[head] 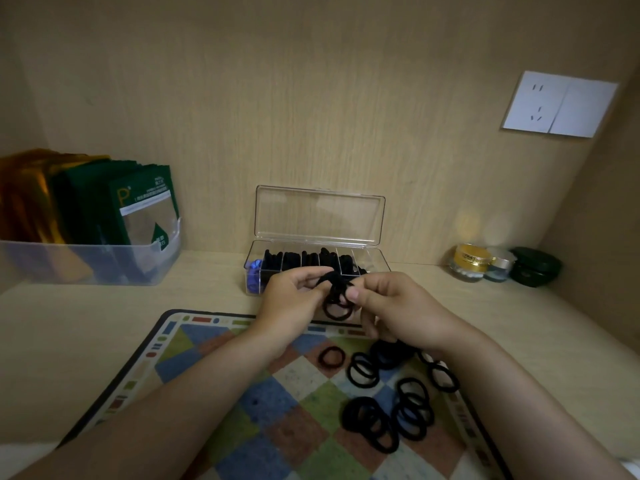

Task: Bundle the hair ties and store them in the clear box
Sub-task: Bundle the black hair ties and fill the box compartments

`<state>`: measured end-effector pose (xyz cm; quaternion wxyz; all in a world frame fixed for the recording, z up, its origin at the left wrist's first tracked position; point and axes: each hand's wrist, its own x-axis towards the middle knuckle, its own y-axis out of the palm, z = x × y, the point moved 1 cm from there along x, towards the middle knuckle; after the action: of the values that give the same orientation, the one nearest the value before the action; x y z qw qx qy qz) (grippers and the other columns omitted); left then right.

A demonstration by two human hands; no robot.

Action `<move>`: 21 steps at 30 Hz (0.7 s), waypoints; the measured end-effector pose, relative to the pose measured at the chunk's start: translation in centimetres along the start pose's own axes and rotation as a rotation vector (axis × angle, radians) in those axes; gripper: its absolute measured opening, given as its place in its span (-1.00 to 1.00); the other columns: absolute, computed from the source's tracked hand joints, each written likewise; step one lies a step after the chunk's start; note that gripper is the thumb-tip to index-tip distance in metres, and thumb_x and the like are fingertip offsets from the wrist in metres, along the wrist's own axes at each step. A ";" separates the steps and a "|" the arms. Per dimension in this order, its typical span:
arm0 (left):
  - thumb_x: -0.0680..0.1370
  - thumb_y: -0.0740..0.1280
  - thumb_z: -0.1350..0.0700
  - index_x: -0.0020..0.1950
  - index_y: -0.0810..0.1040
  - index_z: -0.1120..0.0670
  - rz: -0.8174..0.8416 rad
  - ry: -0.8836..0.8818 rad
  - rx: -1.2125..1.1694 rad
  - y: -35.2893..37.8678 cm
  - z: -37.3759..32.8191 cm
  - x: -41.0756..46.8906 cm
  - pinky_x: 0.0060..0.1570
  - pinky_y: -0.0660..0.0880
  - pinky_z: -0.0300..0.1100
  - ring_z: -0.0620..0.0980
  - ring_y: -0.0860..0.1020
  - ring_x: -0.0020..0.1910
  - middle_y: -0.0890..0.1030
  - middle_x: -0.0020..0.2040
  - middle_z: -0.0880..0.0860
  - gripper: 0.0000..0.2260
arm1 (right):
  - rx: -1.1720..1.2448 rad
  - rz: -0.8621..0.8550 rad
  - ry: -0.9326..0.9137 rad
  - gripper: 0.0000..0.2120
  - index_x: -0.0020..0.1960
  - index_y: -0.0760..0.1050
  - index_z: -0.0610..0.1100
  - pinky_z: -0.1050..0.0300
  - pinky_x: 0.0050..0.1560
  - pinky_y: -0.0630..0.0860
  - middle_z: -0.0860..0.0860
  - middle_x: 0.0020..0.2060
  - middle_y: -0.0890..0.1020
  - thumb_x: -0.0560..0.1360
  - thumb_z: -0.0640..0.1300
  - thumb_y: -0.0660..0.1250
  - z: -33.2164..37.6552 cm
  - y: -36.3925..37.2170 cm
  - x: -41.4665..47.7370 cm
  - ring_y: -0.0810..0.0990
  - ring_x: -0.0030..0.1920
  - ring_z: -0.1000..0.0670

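Hair ties, black elastic loops, look light, soft and stretchy; a pinch at the gathered middle should hold them. Left hand and right hand have fingers clamped on this bunch, just before the open clear box near the worktop's back edge. Loose ties lie on the checked mat.
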<state>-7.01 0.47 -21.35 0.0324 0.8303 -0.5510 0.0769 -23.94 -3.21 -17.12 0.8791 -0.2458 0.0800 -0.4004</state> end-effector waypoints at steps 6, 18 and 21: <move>0.47 0.50 0.17 0.22 0.63 0.16 0.193 -0.077 -0.182 0.9 0.3 -0.4 0.11 0.61 0.01 0.08 0.71 -0.01 0.73 0.03 0.12 -0.67 | 0.024 -0.109 0.117 -0.75 -0.05 0.58 -0.25 0.22 -0.55 0.31 -0.06 -0.29 0.67 0.64 -0.08 0.27 -0.7 0.2 0.5 0.43 -0.50 0.01; 0.53 0.42 0.28 0.23 0.59 0.06 0.163 -0.104 -0.202 1.3 0.6 -0.6 -0.05 0.63 -0.19 -0.07 0.69 0.03 0.66 0.10 0.04 -0.70 | -0.103 -0.270 0.111 -0.69 -0.28 0.57 -0.13 0.24 -0.53 0.36 0.03 -0.48 0.62 0.60 -0.04 0.31 -1.0 0.2 0.8 0.46 -0.60 0.09; 0.56 0.39 0.29 0.18 0.64 0.12 0.145 -0.110 -0.209 1.3 0.5 -0.6 -0.01 0.65 -0.12 0.00 0.71 0.00 0.72 0.04 0.10 -0.78 | 0.029 -0.295 0.107 -0.72 -0.17 0.62 -0.16 0.19 -0.55 0.35 -0.04 -0.35 0.68 0.62 -0.04 0.30 -0.9 0.0 0.7 0.47 -0.53 -0.03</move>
<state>-8.34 0.42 -21.99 0.0829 0.7833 -0.6156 -0.0244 -23.79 -4.11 -17.89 0.8089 -0.2204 0.0838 -0.5386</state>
